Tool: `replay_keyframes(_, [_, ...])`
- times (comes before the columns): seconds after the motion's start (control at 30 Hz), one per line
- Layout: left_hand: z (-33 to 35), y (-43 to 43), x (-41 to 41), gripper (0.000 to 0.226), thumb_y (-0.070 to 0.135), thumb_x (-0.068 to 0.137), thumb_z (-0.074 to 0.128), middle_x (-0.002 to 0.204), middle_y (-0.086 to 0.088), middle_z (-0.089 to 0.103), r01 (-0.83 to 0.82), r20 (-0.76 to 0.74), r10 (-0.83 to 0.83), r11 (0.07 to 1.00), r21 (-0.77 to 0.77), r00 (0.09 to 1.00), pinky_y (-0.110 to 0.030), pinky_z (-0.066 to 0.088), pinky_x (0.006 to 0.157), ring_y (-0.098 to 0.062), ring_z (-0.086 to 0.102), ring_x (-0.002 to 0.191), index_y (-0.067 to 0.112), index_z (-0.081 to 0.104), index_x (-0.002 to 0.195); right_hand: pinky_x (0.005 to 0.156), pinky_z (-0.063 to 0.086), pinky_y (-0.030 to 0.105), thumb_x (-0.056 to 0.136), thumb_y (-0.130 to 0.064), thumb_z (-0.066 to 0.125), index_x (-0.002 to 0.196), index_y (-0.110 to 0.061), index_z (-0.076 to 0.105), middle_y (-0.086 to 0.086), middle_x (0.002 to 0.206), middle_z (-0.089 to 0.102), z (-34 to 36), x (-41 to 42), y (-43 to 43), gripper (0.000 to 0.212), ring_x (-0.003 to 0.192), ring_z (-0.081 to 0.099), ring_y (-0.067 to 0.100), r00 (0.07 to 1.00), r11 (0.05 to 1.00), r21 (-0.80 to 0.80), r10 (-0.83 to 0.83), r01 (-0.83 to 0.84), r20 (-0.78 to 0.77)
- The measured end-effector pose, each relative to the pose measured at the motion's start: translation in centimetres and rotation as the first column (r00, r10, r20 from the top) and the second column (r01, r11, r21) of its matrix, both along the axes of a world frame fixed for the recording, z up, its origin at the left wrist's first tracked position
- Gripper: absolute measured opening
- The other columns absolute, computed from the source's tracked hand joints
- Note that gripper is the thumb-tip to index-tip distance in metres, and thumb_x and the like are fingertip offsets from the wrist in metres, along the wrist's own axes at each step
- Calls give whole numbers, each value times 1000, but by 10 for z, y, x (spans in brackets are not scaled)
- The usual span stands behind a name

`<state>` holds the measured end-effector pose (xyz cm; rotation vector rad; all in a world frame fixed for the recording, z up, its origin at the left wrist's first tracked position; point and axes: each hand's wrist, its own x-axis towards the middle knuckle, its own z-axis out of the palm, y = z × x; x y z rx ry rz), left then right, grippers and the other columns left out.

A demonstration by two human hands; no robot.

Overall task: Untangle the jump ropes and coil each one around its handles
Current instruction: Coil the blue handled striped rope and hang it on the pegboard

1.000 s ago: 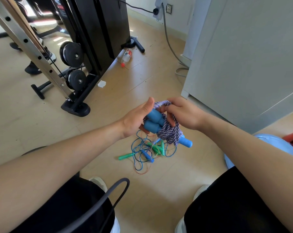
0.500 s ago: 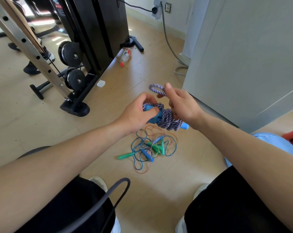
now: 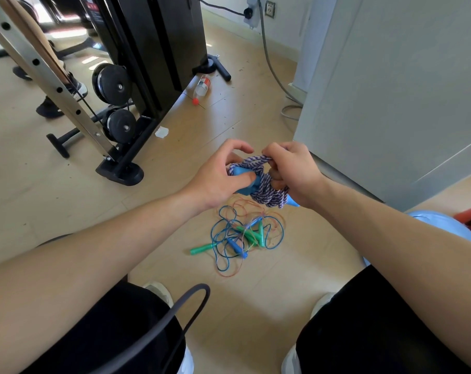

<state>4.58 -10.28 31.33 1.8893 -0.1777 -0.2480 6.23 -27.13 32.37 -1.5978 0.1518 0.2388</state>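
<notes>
Now the left hand (image 3: 218,176) pinches the blue handles (image 3: 246,180), the right hand (image 3: 293,174) grips the rope (image 3: 266,190) between both. Soft, floppy cord: best held by the stiff handles. Tangled ropes (image 3: 245,236) lie below.

Home gym, weight machine (image 3: 148,63), pulleys (image 3: 112,85), wood-look floor (image 3: 26,171)

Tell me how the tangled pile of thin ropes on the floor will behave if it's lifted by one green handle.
The tangled pile will probably come up as one clump, since blue and orange cords loop through each other. The thin cords look limp, so they should dangle and sway. The green handle looks like light plastic, so the pile likely weighs little.
</notes>
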Motion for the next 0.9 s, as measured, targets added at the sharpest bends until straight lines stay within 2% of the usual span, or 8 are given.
replay_keyframes(0.1, [2,-4,-1,27,24,75,67,93,8,67,18,-1,-18,1000,19,1000,-56,56,87,-15,65,84,42,63,96,49,14,29,82,-7,52,56,-20,28,1,59,17,-1,1,-2,38,51,15,17,999,999,-3,-34,34,-1])
replay_keyframes(0.23, [2,-5,-1,20,27,77,66,90,6,70,6,-20,-5,999,51,1000,-56,55,88,-29,69,94,28,68,97,46,18,25,78,-6,56,51,-22,27,-2,54,18,-3,1,-3,43,51,15,18,999,998,-46,-36,37,25])
replay_keyframes(0.3, [2,-6,-1,15,33,78,64,89,3,70,-7,-48,9,999,35,999,-58,54,89,-27,69,92,28,69,91,45,20,25,79,-8,58,53,-19,32,-4,51,20,-4,1,-3,38,50,17,18,998,993,-112,-18,24,55])
replay_keyframes(0.43, [2,-8,-2,31,47,87,57,89,-11,68,-76,-115,76,997,3,991,-62,54,85,-23,63,83,19,70,86,46,25,27,82,-14,60,61,-13,41,-7,47,25,-6,1,-3,28,48,22,18,997,981,-193,-4,19,74])
replay_keyframes(0.57, [2,-8,-2,16,30,98,60,100,-16,71,-97,-110,100,995,31,989,-61,56,81,-26,67,87,24,69,86,52,31,31,83,-22,61,60,-15,46,-10,45,33,-9,0,-1,28,50,31,18,994,953,-302,9,24,108])
replay_keyframes(0.67, [6,-8,-1,2,22,97,63,104,-17,69,-108,-112,108,994,6,988,-59,57,79,-36,68,96,23,63,99,47,37,21,87,-20,58,78,-17,69,-10,46,51,-7,-3,1,16,43,44,7,989,938,-345,66,-16,134])
replay_keyframes(0.77, [8,-7,-1,12,17,96,64,107,-22,68,-140,-148,136,990,-15,980,-59,58,76,-32,69,88,19,59,108,46,37,13,91,-26,60,82,-22,73,-7,52,62,-7,-6,4,16,45,49,0,977,909,-414,134,-54,166])
replay_keyframes(0.9, [9,-3,3,13,16,93,66,103,-14,69,-205,-205,197,978,-21,959,-60,57,79,-28,69,87,25,58,98,54,43,16,89,-37,69,84,-22,73,-4,64,70,-10,-5,5,16,55,57,2,961,882,-460,204,-99,186])
